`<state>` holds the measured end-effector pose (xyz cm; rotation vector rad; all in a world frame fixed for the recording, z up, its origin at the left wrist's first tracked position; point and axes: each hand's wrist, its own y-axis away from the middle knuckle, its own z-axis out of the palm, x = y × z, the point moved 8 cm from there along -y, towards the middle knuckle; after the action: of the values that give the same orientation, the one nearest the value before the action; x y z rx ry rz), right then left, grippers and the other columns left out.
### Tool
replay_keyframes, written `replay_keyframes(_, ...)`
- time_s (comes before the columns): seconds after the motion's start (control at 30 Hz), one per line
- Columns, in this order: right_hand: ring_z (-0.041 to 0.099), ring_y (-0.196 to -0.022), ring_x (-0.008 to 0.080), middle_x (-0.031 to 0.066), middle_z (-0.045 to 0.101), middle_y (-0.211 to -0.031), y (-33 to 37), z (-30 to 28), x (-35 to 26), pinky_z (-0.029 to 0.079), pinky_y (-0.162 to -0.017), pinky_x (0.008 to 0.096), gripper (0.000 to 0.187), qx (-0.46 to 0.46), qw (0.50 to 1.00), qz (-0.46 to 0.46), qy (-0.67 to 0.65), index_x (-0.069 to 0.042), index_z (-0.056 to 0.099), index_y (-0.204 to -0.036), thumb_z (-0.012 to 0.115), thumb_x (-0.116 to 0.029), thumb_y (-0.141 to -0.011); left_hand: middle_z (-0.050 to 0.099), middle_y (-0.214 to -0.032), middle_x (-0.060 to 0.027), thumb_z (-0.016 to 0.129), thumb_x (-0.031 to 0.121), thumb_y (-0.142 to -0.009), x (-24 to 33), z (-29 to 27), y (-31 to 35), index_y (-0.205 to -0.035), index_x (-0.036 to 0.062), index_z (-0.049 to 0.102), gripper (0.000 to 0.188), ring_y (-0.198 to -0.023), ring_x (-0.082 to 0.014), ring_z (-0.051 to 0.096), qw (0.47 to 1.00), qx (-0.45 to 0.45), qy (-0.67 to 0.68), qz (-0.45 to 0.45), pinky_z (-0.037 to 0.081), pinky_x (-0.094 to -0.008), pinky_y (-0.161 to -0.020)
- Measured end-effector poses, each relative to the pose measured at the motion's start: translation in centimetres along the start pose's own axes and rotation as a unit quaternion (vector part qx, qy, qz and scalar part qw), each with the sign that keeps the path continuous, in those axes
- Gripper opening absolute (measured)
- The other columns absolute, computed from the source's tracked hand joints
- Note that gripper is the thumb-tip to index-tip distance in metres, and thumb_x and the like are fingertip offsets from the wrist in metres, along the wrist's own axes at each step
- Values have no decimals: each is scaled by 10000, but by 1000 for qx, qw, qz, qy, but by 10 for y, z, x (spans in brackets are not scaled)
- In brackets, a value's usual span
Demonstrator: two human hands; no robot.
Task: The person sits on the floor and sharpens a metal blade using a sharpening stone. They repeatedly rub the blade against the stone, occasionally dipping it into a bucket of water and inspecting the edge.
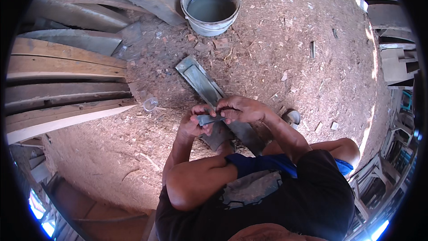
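Between my two hands is a short, flat grey metal blade (206, 119), held up in front of my crossed legs. My left hand (192, 124) grips its left end, with thumb and fingers closed round it. The fingertips of my right hand (242, 109) pinch the other end, partly covering it. Beneath the hands a long wooden board (246, 137) lies slantwise on the ground. On its far part sits a narrow grey slab (200, 81) that looks wet, apart from the blade. My right hand hides some of the board's middle.
A bucket (210, 27) of murky grey water stands beyond the board. Stacked timber planks (67, 64) reach in from the left. A clear plastic cup (150, 104) lies near their ends. A pale round container (292, 117) is by my right forearm. Wood chips litter the ground (276, 40).
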<state>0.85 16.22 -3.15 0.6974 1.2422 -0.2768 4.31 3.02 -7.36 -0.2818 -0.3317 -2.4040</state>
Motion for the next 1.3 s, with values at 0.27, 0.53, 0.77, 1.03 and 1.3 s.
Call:
replay_keyframes(0.27,612,-817,109,47,600,-927,1,1,-6,506,-742,303,221,-3,1000,22,10,10,619,-1155,562,-180,-1059,579,-671,-36,846,625,-760,3,8,-2,-1158,-60,601,829,-588,-170,661,999,8,-32,0,589,-325,-536)
replay_keyframes(0.53,618,-827,103,39,607,-942,4,4,-5,516,-751,301,218,7,999,33,-32,5,615,-1158,547,-180,-1066,575,-710,-34,843,565,-801,3,8,-1,-1202,-70,592,792,-634,-171,679,1000,-1,-17,0,607,-328,-567)
replay_keyframes(0.77,619,-830,96,31,638,-912,20,-27,-20,512,-743,284,226,108,993,-7,-54,1,620,-1165,530,-189,-1081,688,-876,-57,852,476,-825,56,36,-48,-1345,-41,550,793,-767,-156,707,986,2,-156,-56,617,-328,-675)
replay_keyframes(1.03,608,-790,100,26,679,-879,78,-123,-12,505,-746,277,183,482,873,-9,-71,-40,610,-1062,511,-192,-1088,737,-1026,-134,677,211,-986,212,119,-236,-1250,33,629,322,-933,-206,688,495,98,-863,26,539,-363,-881)
replay_keyframes(1.3,659,-761,131,77,700,-918,122,-131,12,555,-719,286,158,524,837,-16,-153,-8,595,-1093,546,-155,-1066,567,-1450,-226,490,322,-994,216,-55,-301,-1334,43,639,464,-1364,-417,522,393,250,-868,-175,447,-506,-1091)
